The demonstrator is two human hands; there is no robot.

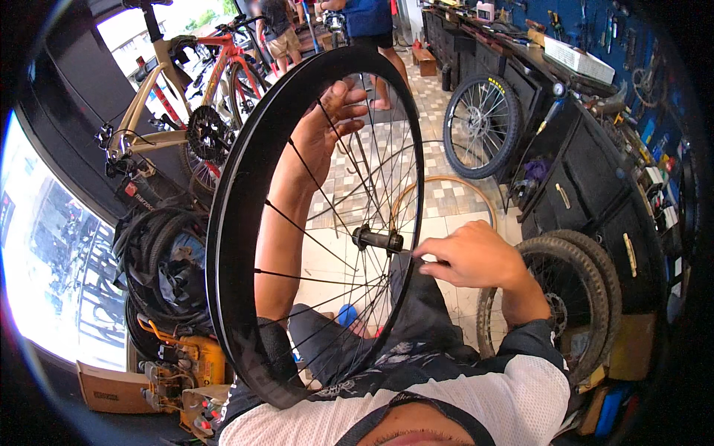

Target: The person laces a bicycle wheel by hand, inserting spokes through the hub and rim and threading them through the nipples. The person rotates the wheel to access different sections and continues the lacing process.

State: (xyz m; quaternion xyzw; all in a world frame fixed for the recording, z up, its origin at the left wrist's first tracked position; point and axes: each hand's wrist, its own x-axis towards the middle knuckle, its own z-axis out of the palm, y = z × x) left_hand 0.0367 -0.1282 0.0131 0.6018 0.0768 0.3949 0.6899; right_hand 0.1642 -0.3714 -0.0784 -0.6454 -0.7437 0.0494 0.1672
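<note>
A black spoked bicycle wheel (227, 223) stands upright and tilted in front of me, its lower rim close to my chest and lap. My left hand (338, 119) is behind the spokes near the upper rim, fingers apart, the forearm passing behind the wheel. I cannot see it gripping the rim. On the right side, my right hand (472, 255) is closed, thumb and forefinger pinched beside the black hub (378, 239). A small thin thing seems to show at those fingertips, too small to name.
Bicycles (167, 111) stand at the left above piled tires (160, 253). A knobby-tired wheel (483, 126) leans on black cabinets, and worn tires (550, 297) stand by my right elbow. A tan tire (446, 180) lies on the tiled floor. Other people (364, 30) stand at the back.
</note>
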